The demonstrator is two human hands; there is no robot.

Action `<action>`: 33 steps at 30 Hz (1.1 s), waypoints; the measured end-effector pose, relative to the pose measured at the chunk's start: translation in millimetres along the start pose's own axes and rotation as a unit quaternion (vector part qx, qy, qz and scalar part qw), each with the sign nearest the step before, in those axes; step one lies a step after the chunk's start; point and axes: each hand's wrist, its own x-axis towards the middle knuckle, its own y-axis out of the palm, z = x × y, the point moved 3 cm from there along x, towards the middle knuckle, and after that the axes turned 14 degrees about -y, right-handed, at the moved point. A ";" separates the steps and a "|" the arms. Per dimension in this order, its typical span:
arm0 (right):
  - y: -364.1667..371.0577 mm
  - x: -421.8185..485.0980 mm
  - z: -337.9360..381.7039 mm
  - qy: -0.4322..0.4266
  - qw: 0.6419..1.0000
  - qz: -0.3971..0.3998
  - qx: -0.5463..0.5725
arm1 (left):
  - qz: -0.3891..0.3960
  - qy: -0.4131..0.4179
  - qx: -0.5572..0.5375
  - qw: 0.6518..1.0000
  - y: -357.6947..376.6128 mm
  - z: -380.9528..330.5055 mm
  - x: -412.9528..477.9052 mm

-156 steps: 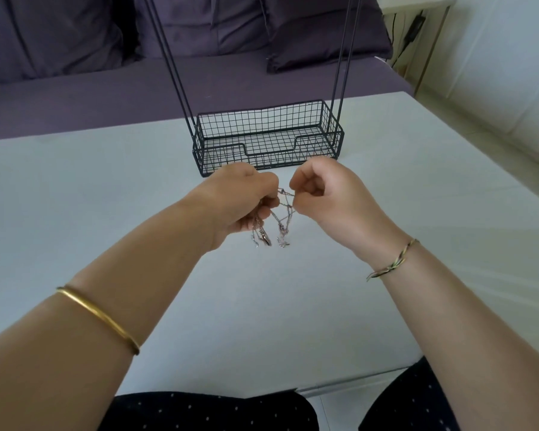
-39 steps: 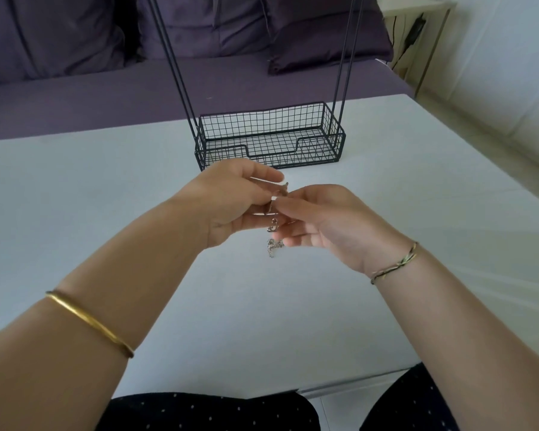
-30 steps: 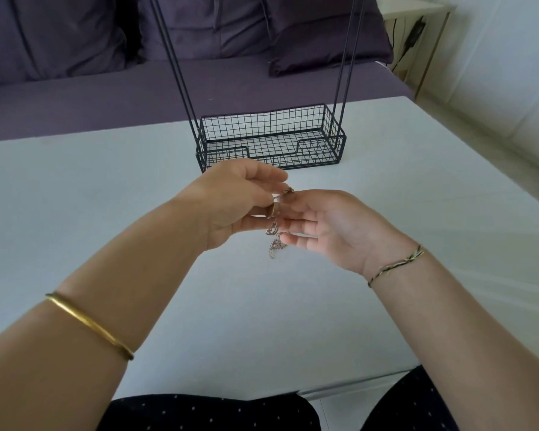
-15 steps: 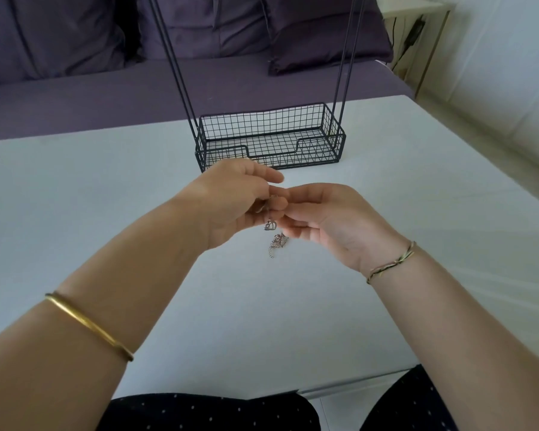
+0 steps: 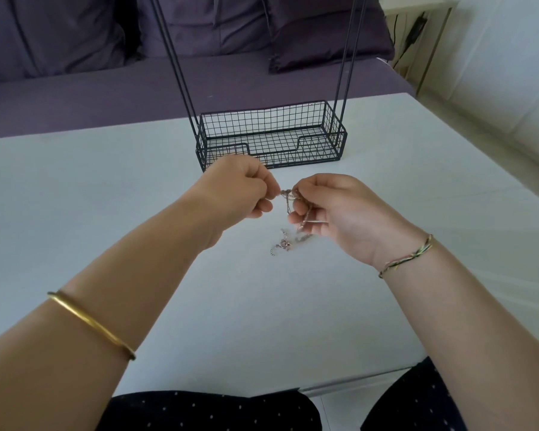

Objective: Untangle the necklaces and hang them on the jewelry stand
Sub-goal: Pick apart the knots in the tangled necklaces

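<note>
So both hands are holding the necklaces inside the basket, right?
Not quite. The left hand and right hand do hold the necklaces, but over the table in front of the basket, not inside it. The head view shows this.

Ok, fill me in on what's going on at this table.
A person seated at the white table is working on tangled necklaces with both bare hands. The left hand pinches one side of the knot. The right hand grips the other side with curled fingers, and loose chain trails down toward the tabletop. The black wire jewelry stand stands just behind the hands. No necklace hangs on the part of it that is in view.
</note>
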 end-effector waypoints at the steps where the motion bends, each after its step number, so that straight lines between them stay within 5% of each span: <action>1: -0.7 0.3 0.2 0.000 1.000 -0.006 0.003 | -0.007 0.010 0.020 1.000 0.2 -0.2 -1.0; 19: -1.2 1.6 1.7 -0.025 0.999 -0.038 0.006 | 0.041 0.017 0.040 0.998 11.5 -2.6 -5.5; 33: -0.3 2.3 2.3 -0.078 0.994 -0.070 -0.009 | 0.136 -0.082 -0.032 0.987 14.1 1.2 -5.7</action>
